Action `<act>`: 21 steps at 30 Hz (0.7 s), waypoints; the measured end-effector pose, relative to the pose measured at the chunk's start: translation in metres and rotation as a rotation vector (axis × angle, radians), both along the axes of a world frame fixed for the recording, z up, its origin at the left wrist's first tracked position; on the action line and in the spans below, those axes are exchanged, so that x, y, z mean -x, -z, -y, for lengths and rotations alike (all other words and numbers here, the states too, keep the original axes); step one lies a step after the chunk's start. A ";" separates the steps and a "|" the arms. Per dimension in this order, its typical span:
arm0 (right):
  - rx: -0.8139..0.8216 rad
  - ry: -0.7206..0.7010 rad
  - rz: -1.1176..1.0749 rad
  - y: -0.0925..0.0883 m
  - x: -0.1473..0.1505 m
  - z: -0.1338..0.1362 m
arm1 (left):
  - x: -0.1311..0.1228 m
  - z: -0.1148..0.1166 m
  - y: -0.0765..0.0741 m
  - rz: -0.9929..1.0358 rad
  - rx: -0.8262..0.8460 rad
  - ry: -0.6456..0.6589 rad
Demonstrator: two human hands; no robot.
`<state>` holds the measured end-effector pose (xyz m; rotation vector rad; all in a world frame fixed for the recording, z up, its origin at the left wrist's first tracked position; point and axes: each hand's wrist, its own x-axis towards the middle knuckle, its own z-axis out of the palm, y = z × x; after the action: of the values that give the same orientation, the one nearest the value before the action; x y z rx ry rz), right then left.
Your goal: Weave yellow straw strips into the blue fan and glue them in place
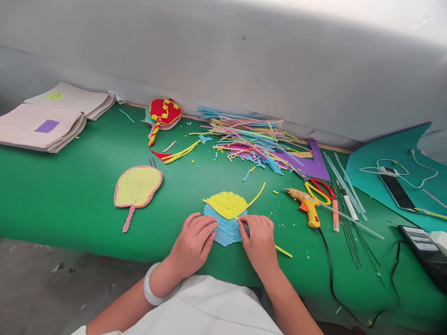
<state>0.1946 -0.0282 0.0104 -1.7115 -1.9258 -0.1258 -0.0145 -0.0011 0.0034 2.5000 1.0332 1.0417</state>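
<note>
A small fan shape (226, 214), yellow on its upper half and light blue on its lower half, lies on the green table (77, 195) in front of me. My left hand (194, 242) rests on its left edge with the fingers laid flat and together. My right hand (259, 238) pinches a thin yellow strip (257, 194) at the fan's right edge; the strip curves up and to the right. Another yellow strip end (283, 251) sticks out beside my right wrist.
A pile of coloured strips (249, 137) lies at the back. A yellow glue gun (307, 204), red-handled scissors (319, 188) and clear glue sticks (345, 186) are to the right. A yellow-and-pink fan (138, 188), a red fan (163, 112), open books (49, 118), and a phone (396, 188) are also here.
</note>
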 end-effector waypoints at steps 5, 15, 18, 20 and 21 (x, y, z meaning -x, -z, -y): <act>-0.007 -0.006 0.012 -0.005 0.012 0.013 | -0.001 0.003 0.000 -0.049 0.004 -0.024; 0.007 0.047 0.002 0.002 0.017 0.017 | -0.005 0.002 0.005 -0.235 0.024 -0.064; 0.014 0.043 0.002 0.002 0.017 0.018 | -0.006 0.002 0.004 -0.282 0.030 -0.070; 0.023 0.037 -0.004 0.002 0.017 0.019 | -0.006 0.001 0.004 -0.318 0.025 -0.062; 0.028 0.033 -0.008 0.002 0.017 0.019 | -0.006 0.001 0.004 -0.332 0.023 -0.057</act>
<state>0.1774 -0.0469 0.0084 -1.7603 -1.9023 -0.1051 -0.0082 -0.0022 -0.0005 2.6972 1.2011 0.6343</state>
